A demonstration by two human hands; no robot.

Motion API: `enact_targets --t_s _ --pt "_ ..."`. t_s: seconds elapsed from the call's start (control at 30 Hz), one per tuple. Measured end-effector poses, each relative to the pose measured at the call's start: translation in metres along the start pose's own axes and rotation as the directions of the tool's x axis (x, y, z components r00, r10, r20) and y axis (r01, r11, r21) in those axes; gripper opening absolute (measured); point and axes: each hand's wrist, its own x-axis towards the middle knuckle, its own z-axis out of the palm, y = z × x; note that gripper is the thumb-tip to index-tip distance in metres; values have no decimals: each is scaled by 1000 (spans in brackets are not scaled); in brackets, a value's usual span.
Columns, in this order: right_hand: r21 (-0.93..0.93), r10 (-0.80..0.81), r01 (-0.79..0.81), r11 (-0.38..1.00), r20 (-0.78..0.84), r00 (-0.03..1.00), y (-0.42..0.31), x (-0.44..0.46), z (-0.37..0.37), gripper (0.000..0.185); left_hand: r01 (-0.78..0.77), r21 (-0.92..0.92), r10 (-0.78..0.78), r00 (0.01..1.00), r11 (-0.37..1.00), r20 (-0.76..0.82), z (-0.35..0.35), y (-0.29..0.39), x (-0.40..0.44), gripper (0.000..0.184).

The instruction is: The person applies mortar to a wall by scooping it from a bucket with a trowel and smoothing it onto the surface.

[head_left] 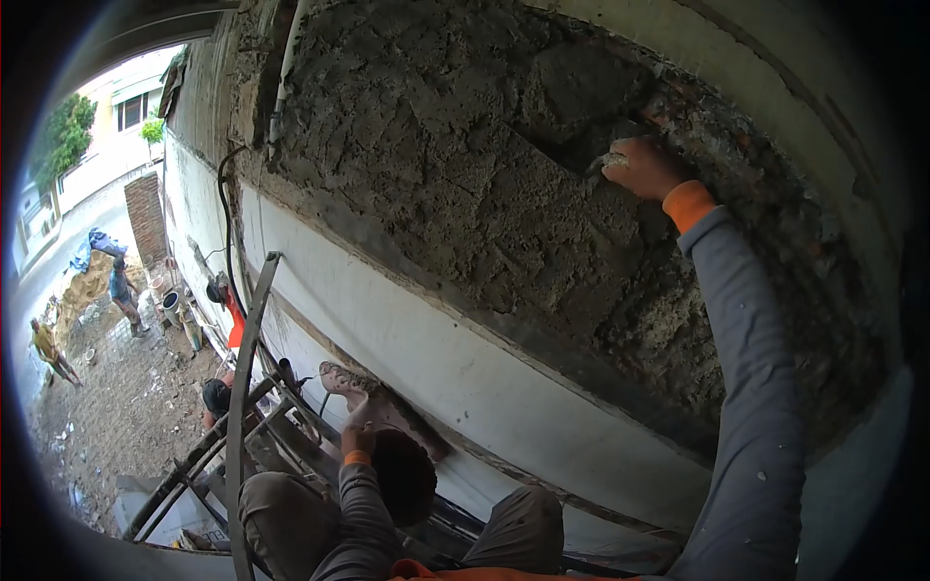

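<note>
My right hand (639, 167) is closed around the handle of a trowel (562, 155), whose dark blade lies against wet grey mortar (417, 126) on the wall. To the right of that hand the wall surface (746, 145) is rough and reddish. Lower down, my left hand (357, 436) is closed at the edge of a pinkish board (392, 416) with mortar on it. Its fingers are partly hidden, and the grip is hard to make out. A dark rounded shape (405, 476) is beside my left wrist.
A metal frame (247, 387) rises left of my knees. A pipe (287, 68) and black cable (225, 203) run along the wall. Far below are several people, one in blue (120, 289), one in yellow (46, 344), a dark-haired head (216, 395) and a bucket (171, 301).
</note>
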Motion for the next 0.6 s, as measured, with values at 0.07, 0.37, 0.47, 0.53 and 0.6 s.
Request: enact_targets --t_s 0.07,0.37,0.47,0.53,0.6 --pt "-42 58 -53 998 122 991 -5 8 -26 37 -3 -13 3 1000 1000 -1 -3 2 -2 37" --pt "-164 176 -168 972 38 984 3 3 -90 36 17 7 -17 1000 1000 -20 0 -6 5 37" --pt "-253 76 -123 959 -188 979 20 3 -87 40 45 -14 -46 999 999 0 -2 -7 7 37" --pt "-284 80 -130 950 -182 980 20 3 -91 44 69 -32 -68 997 997 20 -3 -8 7 37" --pt "-306 73 -146 941 -239 968 14 -2 -99 44 63 -11 -63 998 998 6 -3 -7 7 37"
